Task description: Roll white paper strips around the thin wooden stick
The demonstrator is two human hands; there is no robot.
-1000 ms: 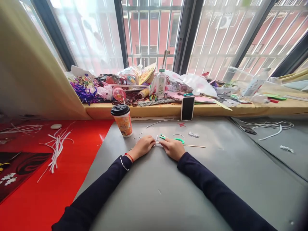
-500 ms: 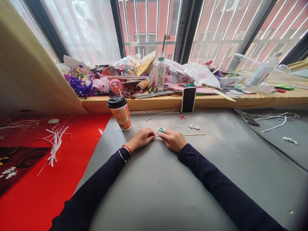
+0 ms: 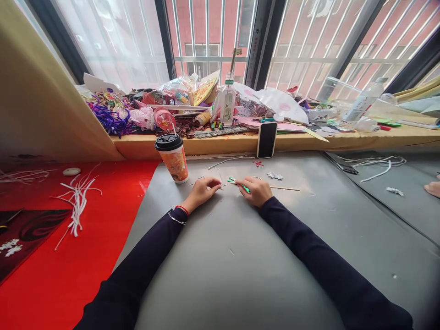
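My left hand is closed in a pinch on a short white cord, whose thin end stands up above the fingertips. My right hand is closed round small green thread snips, their tip pointing left toward the cord with a gap between. A thin wooden stick juts out to the right from behind my right hand; whether that hand holds it, I cannot tell. White knotted cord pieces and a red knotted cord lie just beyond on the grey table.
A lidded paper cup stands beyond my left hand; a phone leans against the sill. White cords lie on the red surface at left. Craft materials crowd the windowsill. Another person's hand shows at the right edge.
My hands have moved apart, the right one drawing right with the snips. The stick has shifted slightly right and its angle has changed. Another person's hand has appeared at right.
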